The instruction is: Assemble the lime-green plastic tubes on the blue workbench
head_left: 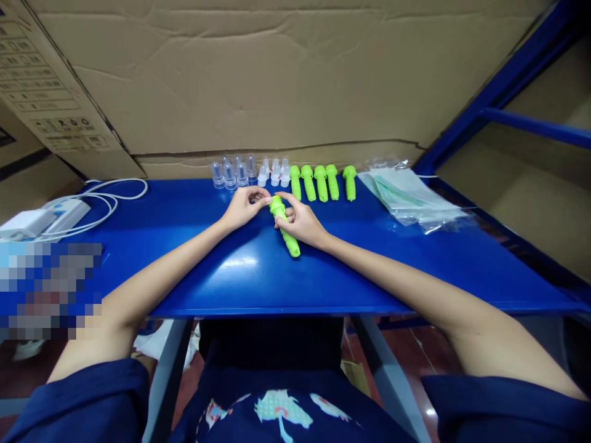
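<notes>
A lime-green plastic tube with a wider head lies tilted in my right hand, whose fingers are wrapped round its upper part. My left hand is at the tube's head, thumb and forefinger pinched at its rim; whether something small is between them I cannot make out. Behind my hands stand several clear plastic caps and, right of them, several small white-based nipple-like pieces. Farther right, several more green tubes lie in a row, one set a little apart.
The blue table backs onto a cardboard wall. At right lies a clear plastic bag with pale green contents. A white power strip and its looped cable are at left. A blue metal frame rises at right.
</notes>
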Available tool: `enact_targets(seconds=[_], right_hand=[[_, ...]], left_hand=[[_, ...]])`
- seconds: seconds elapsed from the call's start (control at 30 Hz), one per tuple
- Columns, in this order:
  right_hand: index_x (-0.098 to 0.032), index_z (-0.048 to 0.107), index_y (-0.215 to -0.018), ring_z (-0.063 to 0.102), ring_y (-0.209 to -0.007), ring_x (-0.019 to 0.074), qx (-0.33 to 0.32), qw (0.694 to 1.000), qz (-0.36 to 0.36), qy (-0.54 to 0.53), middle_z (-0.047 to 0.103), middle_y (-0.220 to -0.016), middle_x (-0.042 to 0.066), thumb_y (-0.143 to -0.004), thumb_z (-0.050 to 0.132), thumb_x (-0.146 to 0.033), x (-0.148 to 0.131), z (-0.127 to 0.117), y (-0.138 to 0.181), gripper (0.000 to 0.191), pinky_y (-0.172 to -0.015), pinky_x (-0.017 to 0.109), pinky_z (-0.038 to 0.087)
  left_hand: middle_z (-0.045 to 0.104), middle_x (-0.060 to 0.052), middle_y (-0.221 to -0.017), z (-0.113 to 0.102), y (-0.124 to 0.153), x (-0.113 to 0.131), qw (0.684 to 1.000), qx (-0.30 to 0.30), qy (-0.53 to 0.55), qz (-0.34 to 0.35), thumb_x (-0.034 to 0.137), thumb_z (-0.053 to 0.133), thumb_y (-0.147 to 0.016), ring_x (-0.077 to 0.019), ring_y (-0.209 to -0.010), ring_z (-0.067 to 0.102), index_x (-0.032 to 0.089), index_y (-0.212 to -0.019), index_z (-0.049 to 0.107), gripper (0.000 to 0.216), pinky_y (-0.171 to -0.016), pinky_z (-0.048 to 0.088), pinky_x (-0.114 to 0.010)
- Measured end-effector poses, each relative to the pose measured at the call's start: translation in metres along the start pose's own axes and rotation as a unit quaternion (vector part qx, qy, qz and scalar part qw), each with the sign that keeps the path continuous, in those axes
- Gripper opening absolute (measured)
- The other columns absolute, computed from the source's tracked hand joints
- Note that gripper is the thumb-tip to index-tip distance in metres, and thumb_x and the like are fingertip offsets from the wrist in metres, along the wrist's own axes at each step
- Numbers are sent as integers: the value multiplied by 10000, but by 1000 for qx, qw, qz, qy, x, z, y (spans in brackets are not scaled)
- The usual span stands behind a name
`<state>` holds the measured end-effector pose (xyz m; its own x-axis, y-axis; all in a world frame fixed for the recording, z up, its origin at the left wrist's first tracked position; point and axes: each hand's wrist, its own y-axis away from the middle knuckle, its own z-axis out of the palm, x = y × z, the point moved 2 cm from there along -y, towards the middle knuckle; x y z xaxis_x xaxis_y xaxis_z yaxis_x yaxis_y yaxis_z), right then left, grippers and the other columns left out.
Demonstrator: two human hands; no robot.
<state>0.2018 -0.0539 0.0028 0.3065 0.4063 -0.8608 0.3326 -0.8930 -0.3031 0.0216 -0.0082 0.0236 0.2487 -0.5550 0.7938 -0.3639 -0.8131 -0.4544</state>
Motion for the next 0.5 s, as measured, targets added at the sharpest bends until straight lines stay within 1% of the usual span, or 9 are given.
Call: enact_targets(seconds=[0.07, 0.17, 0.27, 0.33, 0.4, 0.5], right_hand=[[-147, 448, -1451, 648, -574, 150, 0, 1000, 6, -2, 648, -667, -32, -796, 594, -239, -1, 0, -1, 677, -565, 252, 531], [-137, 441, -1458, 644, -569, 145, 4, 1000, 10, -4, 645, -660, -35, -802, 590, -244, -1, 0, -2, 681, -564, 247, 522], [-138, 439, -1463, 636, -565, 141, 3, 1000, 12, -2, 646, -663, -37, -805, 594, -248, 2, 0, -5, 684, -562, 245, 518], [-142, 443, -1461, 635, -568, 140, -2, 1000, 11, -2, 650, -669, -34, -805, 596, -246, 3, 0, -6, 681, -569, 249, 525], [-140, 448, -1458, 640, -577, 147, -6, 1000, 14, -1, 657, -680, -24, -806, 596, -242, 3, 1, -7, 676, -576, 257, 533], [-140, 456, -1449, 644, -578, 159, -2, 1000, 15, 11, 656, -677, -21, -802, 592, -237, 1, 2, -7, 669, -581, 271, 539]], left_hand=[[749, -71, -859, 1, 1, 2, 1000, 3, -22, 4, 370, 669, -842, -153, -763, 660, 123, -895, 711, 256, -745, 518, -268], [740, -68, -867, 0, 0, 8, 996, 10, -89, 25, 291, 611, -886, -159, -777, 659, 131, -906, 692, 181, -764, 517, -281], [718, -69, -887, 0, -2, 10, 983, -1, -170, 64, 211, 564, -902, -174, -810, 648, 145, -885, 654, 114, -801, 515, -307], [697, -81, -914, 2, -3, 8, 974, -4, -211, 83, 155, 513, -904, -188, -856, 636, 158, -865, 611, 105, -841, 511, -328], [677, -96, -940, 4, -4, 4, 969, -3, -233, 88, 117, 468, -900, -202, -900, 623, 172, -852, 566, 122, -880, 504, -350], [662, -99, -936, 4, -4, -2, 969, -10, -235, 73, 114, 460, -892, -218, -906, 611, 187, -853, 538, 113, -893, 493, -370]])
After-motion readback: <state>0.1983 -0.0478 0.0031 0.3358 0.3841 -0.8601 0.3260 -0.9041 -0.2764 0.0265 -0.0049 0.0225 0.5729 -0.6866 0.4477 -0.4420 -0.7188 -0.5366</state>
